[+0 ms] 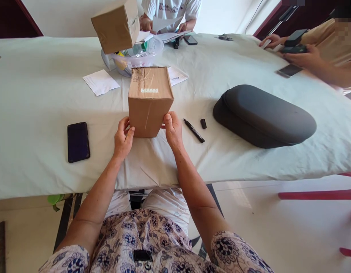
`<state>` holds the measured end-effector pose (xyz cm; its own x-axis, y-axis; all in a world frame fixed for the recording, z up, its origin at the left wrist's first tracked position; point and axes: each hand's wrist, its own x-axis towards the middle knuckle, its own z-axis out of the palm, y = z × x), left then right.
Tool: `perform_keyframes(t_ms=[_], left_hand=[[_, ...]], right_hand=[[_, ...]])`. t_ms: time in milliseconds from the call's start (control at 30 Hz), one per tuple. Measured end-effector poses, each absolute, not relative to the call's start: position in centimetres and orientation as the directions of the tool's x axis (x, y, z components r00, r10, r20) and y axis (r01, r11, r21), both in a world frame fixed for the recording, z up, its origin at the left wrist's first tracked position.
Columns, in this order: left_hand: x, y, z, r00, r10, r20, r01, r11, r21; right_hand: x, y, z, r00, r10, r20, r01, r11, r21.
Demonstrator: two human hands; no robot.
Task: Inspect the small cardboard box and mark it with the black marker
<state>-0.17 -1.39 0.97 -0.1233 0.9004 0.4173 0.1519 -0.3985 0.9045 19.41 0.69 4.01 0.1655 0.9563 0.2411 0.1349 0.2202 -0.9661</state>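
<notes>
A brown cardboard box (149, 113) stands on the cloth-covered table in front of me, with a pale printed strip and dark scribbles on its top. My left hand (124, 138) grips its lower left side, fingers curled round the edge. On the opposite side, my right hand (173, 131) holds the lower right edge, thumb on the front face. To the right of that hand lie an uncapped black marker (194, 131) and its cap (203, 123). A phone (78, 142) rests on the cloth left of my left hand.
A dark hard case (265, 115) takes up the right side. Behind the box, a clear plastic basket (147, 60) carries another cardboard box (115, 28). A paper (101, 82) lies beside it. One person sits opposite with papers; another person's hands (303, 57) hold a device at right.
</notes>
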Motion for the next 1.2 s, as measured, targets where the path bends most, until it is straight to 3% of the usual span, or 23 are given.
perform_keyframes(t_ms=[400,667,833,1000,1200], left_hand=[[-0.8,-1.4,2.2,-0.358,0.845,0.397,0.187,-0.352,0.917],[-0.4,-2.2,3.5,-0.264,0.878,0.399,0.147,-0.373,0.916],[-1.1,-2.3,6.7,-0.255,0.892,0.373,0.084,-0.364,0.928],[-0.3,-1.7,9.4,-0.2,0.879,0.433,0.071,-0.428,0.901],[0.4,-0.7,9.7,-0.158,0.869,0.469,0.09,-0.46,0.883]], right_hand=[[18.8,-0.1,3.9,0.047,0.92,0.389,0.229,0.369,-0.901],[19.4,0.6,2.6,0.076,0.864,0.498,0.261,0.465,-0.846],[19.2,0.6,2.4,0.085,0.867,0.491,0.246,0.46,-0.853],[19.2,0.5,2.7,0.06,0.87,0.489,0.258,0.46,-0.85],[19.2,0.4,2.9,0.022,0.893,0.449,0.243,0.431,-0.869]])
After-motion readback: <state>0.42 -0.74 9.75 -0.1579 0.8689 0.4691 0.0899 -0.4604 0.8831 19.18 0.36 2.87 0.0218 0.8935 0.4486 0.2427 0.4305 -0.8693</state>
